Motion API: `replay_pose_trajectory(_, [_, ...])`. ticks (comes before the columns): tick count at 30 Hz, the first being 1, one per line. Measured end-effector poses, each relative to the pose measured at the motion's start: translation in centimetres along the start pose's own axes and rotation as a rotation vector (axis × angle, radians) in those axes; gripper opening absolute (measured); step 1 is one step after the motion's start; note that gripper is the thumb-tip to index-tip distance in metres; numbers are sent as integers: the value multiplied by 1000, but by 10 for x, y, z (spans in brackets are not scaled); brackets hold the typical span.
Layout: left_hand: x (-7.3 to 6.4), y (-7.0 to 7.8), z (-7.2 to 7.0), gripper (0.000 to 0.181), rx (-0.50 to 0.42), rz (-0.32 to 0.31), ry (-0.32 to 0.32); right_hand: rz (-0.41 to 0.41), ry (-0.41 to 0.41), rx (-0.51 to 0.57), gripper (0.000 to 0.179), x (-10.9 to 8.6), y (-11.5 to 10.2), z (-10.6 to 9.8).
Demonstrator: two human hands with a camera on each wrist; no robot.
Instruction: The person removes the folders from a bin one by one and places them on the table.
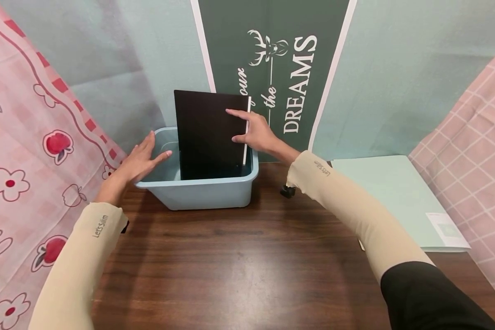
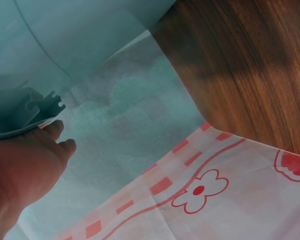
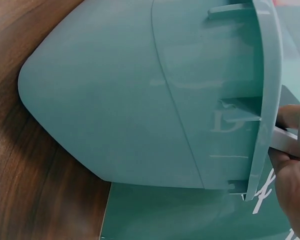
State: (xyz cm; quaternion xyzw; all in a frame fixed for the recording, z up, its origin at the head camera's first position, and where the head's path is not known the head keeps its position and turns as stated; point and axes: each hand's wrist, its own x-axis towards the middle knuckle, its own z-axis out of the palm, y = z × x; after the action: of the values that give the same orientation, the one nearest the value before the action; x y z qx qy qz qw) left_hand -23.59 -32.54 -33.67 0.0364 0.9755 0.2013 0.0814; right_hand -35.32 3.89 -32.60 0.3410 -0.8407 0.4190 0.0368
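A black folder [image 1: 210, 137] with a white spine bar stands upright inside a light blue plastic tub [image 1: 210, 195]. My right hand [image 1: 257, 130] holds the folder at its right edge, with index finger and thumb reaching over the black face. In the right wrist view, the white spine bar [image 3: 286, 142] lies between the fingers of that hand, just past the tub's rim [image 3: 271, 75]. At the tub's left end, my left hand [image 1: 138, 162] rests on the rim, fingers extended and thumb spread over the inside. The folder's lower end is partly hidden by the tub's front wall.
A pale green folder [image 1: 383, 183] with a white label lies at the right of the brown wooden table [image 1: 239, 261]. Pink patterned cloth [image 1: 37, 183] hangs at the left, and a printed green cloth [image 1: 276, 68] hangs behind the tub.
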Motion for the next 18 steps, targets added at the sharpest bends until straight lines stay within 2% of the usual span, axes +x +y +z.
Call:
replay_pose_trajectory(9, [-2, -1, 2, 103, -9, -1, 5, 41, 83, 113, 77, -8, 3, -3])
replay_pose_trajectory(18, [-2, -1, 0, 104, -4, -3, 8, 2, 218, 173, 74, -12, 0, -8])
